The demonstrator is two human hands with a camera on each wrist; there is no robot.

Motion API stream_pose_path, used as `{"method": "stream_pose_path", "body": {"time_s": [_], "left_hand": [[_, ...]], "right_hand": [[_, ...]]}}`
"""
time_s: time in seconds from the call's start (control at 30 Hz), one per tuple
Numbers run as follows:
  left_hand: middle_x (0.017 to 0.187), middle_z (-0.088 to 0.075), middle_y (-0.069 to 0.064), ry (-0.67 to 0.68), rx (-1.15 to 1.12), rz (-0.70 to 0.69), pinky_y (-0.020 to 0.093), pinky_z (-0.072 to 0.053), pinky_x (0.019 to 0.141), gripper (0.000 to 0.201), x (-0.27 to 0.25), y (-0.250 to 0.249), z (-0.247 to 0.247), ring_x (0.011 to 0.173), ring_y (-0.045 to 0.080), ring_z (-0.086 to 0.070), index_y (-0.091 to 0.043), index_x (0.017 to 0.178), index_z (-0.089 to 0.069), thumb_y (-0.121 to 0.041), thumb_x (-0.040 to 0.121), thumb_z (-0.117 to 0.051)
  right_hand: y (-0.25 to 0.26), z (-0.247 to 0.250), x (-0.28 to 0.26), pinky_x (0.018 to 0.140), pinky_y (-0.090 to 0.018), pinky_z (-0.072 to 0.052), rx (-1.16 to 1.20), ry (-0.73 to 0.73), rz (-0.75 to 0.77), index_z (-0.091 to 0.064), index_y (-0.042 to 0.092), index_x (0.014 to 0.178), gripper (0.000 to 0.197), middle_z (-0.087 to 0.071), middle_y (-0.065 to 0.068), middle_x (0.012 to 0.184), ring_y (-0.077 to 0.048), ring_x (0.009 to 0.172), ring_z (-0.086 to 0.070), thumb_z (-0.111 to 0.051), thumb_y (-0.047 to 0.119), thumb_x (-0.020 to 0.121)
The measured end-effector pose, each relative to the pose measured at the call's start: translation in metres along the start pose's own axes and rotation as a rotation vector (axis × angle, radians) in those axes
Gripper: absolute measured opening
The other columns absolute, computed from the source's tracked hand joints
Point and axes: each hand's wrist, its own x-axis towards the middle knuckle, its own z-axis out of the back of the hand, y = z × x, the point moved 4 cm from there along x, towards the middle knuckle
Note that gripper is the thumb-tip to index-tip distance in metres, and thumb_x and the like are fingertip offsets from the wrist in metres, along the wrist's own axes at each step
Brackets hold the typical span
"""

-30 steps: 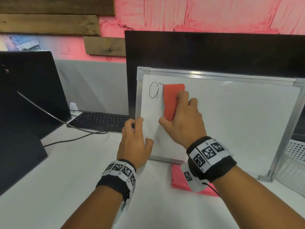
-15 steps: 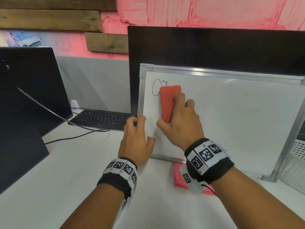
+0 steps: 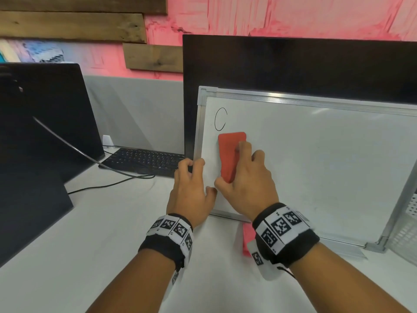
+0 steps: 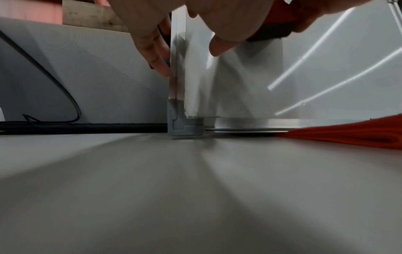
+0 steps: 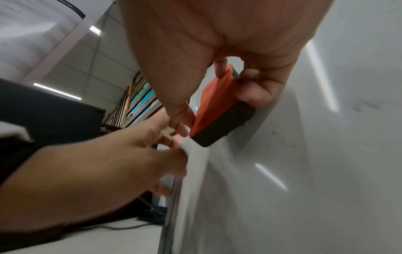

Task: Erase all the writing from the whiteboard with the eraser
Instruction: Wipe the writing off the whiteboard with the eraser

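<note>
A metal-framed whiteboard (image 3: 316, 168) leans against a dark monitor. One curved black pen stroke (image 3: 220, 119) stands near its top left corner. My right hand (image 3: 243, 177) grips a red eraser (image 3: 230, 154) with a black felt base (image 5: 224, 127) and presses it flat on the board just below that stroke. My left hand (image 3: 189, 184) holds the board's left frame edge (image 4: 177, 60), with the fingers behind the frame and the thumb on the white face. The rest of the board surface looks bare.
A black keyboard (image 3: 146, 160) and cables lie left of the board. A second dark monitor (image 3: 42, 123) stands at far left. A red cloth (image 4: 348, 135) lies under the board's lower edge. A white perforated basket (image 3: 406, 236) sits at the right.
The eraser has slid down the board from the writing. The strokes it covered are gone and only one curved stroke is left. The left hand stays on the frame.
</note>
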Motion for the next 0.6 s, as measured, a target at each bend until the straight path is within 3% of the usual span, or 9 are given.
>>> {"method": "stream_pose_path", "body": {"time_s": [0.23, 0.43, 0.6], "left_hand": [[0.133, -0.033, 0.003, 0.006, -0.002, 0.009, 0.043, -0.056, 0.073, 0.054, 0.001, 0.002, -0.001, 0.112, 0.028, -0.048, -0.022, 0.129, -0.039, -0.022, 0.081, -0.065], [0.134, -0.033, 0.003, 0.005, -0.003, -0.003, 0.044, -0.057, 0.075, 0.055, 0.000, 0.002, 0.001, 0.116, 0.028, -0.047, -0.024, 0.130, -0.038, -0.022, 0.082, -0.066], [0.134, -0.033, 0.002, 0.011, -0.007, 0.006, 0.044, -0.057, 0.074, 0.056, 0.001, 0.003, -0.001, 0.115, 0.028, -0.048, -0.025, 0.129, -0.038, -0.025, 0.081, -0.067]], "right_hand": [[0.013, 0.022, 0.035, 0.066, -0.035, -0.054, -0.006, -0.117, 0.002, -0.024, 0.025, 0.142, 0.082, -0.042, -0.008, 0.114, -0.027, 0.075, -0.055, -0.071, 0.053, 0.081], [0.002, -0.006, -0.008, 0.060, -0.038, -0.052, -0.048, 0.038, 0.009, -0.022, 0.025, 0.139, 0.082, -0.039, -0.005, 0.107, -0.030, 0.070, -0.053, -0.071, 0.048, 0.078], [0.011, 0.004, 0.016, 0.062, -0.039, -0.055, -0.012, -0.037, 0.023, -0.023, 0.026, 0.139, 0.080, -0.040, -0.006, 0.110, -0.029, 0.073, -0.055, -0.070, 0.049, 0.080]]}}
